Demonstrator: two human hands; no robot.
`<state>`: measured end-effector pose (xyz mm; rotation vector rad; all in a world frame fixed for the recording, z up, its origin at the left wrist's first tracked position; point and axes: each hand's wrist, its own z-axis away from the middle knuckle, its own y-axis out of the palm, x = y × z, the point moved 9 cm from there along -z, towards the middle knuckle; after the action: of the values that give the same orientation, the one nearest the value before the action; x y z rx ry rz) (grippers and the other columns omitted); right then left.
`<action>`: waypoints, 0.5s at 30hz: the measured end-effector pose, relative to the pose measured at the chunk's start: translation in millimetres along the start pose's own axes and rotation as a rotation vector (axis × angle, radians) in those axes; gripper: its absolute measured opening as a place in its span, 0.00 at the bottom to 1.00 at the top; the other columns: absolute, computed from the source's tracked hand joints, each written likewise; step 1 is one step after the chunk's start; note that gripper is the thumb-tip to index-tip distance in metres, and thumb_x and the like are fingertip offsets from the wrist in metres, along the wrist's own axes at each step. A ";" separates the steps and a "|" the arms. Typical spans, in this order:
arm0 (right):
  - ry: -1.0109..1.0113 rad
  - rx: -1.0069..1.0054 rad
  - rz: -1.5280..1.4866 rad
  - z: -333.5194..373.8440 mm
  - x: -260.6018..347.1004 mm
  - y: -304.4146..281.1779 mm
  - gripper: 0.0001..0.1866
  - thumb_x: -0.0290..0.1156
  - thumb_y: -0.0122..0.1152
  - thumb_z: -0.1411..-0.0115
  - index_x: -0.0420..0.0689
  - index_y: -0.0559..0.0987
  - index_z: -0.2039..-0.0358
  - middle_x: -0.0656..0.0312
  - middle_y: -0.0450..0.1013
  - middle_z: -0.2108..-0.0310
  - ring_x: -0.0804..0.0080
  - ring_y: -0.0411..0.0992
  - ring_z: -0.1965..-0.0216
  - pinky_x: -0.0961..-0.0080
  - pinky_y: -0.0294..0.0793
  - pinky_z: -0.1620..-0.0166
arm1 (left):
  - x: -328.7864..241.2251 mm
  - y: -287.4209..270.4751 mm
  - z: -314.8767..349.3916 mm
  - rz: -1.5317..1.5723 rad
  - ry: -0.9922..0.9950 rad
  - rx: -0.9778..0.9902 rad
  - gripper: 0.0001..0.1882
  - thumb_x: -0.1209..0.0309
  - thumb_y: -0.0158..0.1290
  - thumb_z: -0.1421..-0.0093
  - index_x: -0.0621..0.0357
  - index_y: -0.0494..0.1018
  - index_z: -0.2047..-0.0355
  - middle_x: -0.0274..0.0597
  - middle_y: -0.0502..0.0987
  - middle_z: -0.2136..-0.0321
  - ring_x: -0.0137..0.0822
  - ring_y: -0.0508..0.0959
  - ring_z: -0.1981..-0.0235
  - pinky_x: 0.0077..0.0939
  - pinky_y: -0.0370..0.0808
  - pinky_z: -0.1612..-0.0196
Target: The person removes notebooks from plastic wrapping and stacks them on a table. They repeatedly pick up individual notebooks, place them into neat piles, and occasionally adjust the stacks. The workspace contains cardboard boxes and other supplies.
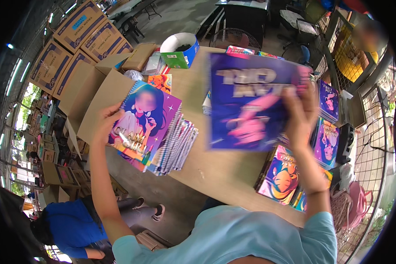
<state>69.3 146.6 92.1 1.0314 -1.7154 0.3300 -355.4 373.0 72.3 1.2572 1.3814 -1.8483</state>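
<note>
My right hand (300,112) grips a dark purple notebook (251,105) by its right edge and holds it up over the table. That notebook is upside down to me and smeared by motion, with a pink drawing on its cover. On the left, my left hand (108,121) is closed on the edge of a purple spiral notebook (147,114) with a drawn figure on it. This one lies tilted at the upper end of a fanned stack of spiral notebooks (176,147). The left thumb shows on its cover; the other fingers are mostly hidden.
An open cardboard box (99,97) stands beside my left hand. More notebook stacks (279,171) sit along the table's right side. A blue and green container (180,50) is at the far edge. A person in blue (77,224) bends low at left; another person (352,57) is behind mesh.
</note>
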 end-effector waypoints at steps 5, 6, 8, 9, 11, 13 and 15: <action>0.425 0.020 -0.476 89.9 -113.8 195.4 0.15 0.28 0.55 0.41 0.36 0.72 0.55 0.58 0.70 0.58 0.73 0.67 0.59 0.76 0.65 0.51 | 86.0 1.2 -25.5 0.372 -0.174 0.248 0.21 0.71 0.48 0.40 0.64 0.66 0.46 0.37 0.74 0.57 0.28 0.73 0.59 0.22 0.68 0.53; 0.433 -0.052 -0.321 103.4 -159.4 204.8 0.17 0.30 0.56 0.42 0.34 0.72 0.54 0.53 0.63 0.51 0.67 0.63 0.51 0.72 0.63 0.47 | 80.2 7.9 -23.6 0.173 -0.341 0.149 0.23 0.65 0.46 0.37 0.61 0.62 0.43 0.38 0.70 0.50 0.29 0.69 0.52 0.25 0.64 0.46; 0.316 -0.014 0.100 126.6 -165.2 222.7 0.30 0.33 0.54 0.42 0.33 0.59 0.42 0.44 0.51 0.41 0.53 0.52 0.40 0.65 0.52 0.39 | 95.3 16.7 -16.2 0.387 -0.227 0.406 0.29 0.55 0.40 0.34 0.59 0.54 0.39 0.39 0.61 0.42 0.30 0.60 0.41 0.30 0.55 0.38; 0.290 -0.015 0.200 134.7 -168.8 227.5 0.35 0.34 0.53 0.41 0.33 0.52 0.39 0.41 0.48 0.39 0.49 0.48 0.38 0.64 0.48 0.37 | 86.8 25.1 -10.3 0.404 -0.197 0.466 0.32 0.52 0.38 0.34 0.59 0.51 0.37 0.40 0.57 0.39 0.31 0.57 0.39 0.30 0.52 0.37; 0.271 -0.013 0.312 144.7 -165.8 238.5 0.41 0.37 0.51 0.39 0.32 0.40 0.37 0.38 0.41 0.36 0.45 0.39 0.34 0.63 0.40 0.35 | 70.4 36.0 -6.3 0.329 -0.204 0.495 0.34 0.49 0.36 0.34 0.59 0.46 0.36 0.43 0.54 0.38 0.34 0.54 0.37 0.30 0.50 0.36; 0.254 0.069 0.440 144.9 -146.6 250.2 0.43 0.41 0.49 0.39 0.32 0.37 0.37 0.38 0.37 0.36 0.45 0.36 0.34 0.63 0.36 0.34 | 81.3 31.6 -5.9 0.176 -0.198 0.474 0.37 0.47 0.35 0.35 0.60 0.43 0.35 0.46 0.50 0.36 0.37 0.52 0.36 0.30 0.48 0.36; 0.267 0.183 0.459 145.6 -153.6 252.3 0.43 0.37 0.51 0.39 0.33 0.36 0.37 0.39 0.35 0.35 0.48 0.35 0.33 0.64 0.36 0.34 | 108.3 13.6 -18.5 -0.047 -0.173 0.414 0.38 0.46 0.33 0.35 0.61 0.42 0.35 0.50 0.47 0.36 0.39 0.50 0.35 0.30 0.46 0.35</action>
<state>-206.3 272.8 -36.5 0.6714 -1.6829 0.8930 -385.3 398.8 -31.1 1.2233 0.9748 -2.2971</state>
